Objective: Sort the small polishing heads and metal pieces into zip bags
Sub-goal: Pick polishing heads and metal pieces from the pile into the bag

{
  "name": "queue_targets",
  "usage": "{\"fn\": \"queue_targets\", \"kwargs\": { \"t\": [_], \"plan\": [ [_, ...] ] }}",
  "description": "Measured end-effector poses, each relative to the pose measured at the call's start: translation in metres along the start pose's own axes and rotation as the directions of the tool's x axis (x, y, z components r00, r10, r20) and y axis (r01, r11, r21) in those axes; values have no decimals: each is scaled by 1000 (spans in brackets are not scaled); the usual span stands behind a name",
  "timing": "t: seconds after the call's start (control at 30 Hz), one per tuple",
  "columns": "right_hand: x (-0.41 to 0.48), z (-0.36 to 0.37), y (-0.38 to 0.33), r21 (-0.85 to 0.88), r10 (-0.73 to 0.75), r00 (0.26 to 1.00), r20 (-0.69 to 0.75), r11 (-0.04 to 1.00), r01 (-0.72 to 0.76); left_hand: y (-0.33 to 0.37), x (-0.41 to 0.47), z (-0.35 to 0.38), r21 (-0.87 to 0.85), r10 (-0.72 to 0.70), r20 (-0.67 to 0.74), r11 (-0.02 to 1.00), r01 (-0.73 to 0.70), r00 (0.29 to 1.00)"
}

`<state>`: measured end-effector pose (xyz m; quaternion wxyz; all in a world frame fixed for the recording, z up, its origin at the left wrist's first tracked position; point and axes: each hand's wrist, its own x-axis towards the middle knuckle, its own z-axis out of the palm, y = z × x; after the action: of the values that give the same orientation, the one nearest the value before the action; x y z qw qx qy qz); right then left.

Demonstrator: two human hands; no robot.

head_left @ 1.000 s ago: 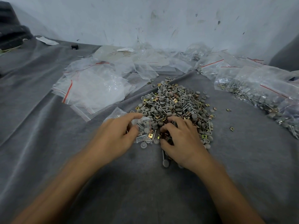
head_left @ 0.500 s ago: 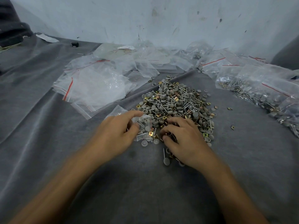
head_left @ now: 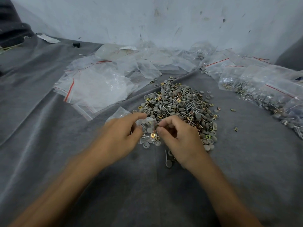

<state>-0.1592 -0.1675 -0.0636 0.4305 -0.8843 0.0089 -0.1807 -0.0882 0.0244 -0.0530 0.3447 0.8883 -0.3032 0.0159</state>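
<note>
On the grey cloth [head_left: 246,161], one stemmed polishing head [head_left: 168,163] lies just beside our right wrist. Our left hand [head_left: 121,136] pinches a partly filled small zip bag [head_left: 148,128] between thumb and forefinger. Our right hand [head_left: 178,138], fingers curled, pinches a small piece [head_left: 158,126] at the bag's edge; it is too small for us to tell its kind. Just beyond lies the pile [head_left: 180,104] of polishing heads and metal pieces. Empty zip bags [head_left: 98,86] lie far left, filled bags [head_left: 270,97] far right.

Right hand [head_left: 178,138] has lifted a small piece [head_left: 157,126] to the zip bag [head_left: 146,126].
</note>
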Motion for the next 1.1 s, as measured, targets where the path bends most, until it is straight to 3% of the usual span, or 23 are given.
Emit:
{"fn": "queue_targets", "kwargs": {
  "t": [0.17,0.33,0.47,0.57,0.77,1.1],
  "plan": [
    [0,14,-3,-152,-74,990,118,984,92,-1,-1,1,-18,10,-2,1000,-10,1000],
    [-2,19,-3,-312,-174,981,83,930,192,1,0,1,-11,8,12,1000,-7,1000],
    [6,9,0,-225,-142,989,44,963,148,0,-1,1,-13,11,10,1000,-11,1000],
    [8,-6,8,-278,-102,995,-19,956,93,-1,-1,0,-14,11,9,1000,-10,1000],
    [3,-5,14,-523,7,979,203,846,102,-3,-2,1,-17,14,16,1000,-14,1000],
    [2,-4,14,-513,-5,976,218,850,119,-3,-1,1,-17,1,23,1000,0,1000]
  ]
}}
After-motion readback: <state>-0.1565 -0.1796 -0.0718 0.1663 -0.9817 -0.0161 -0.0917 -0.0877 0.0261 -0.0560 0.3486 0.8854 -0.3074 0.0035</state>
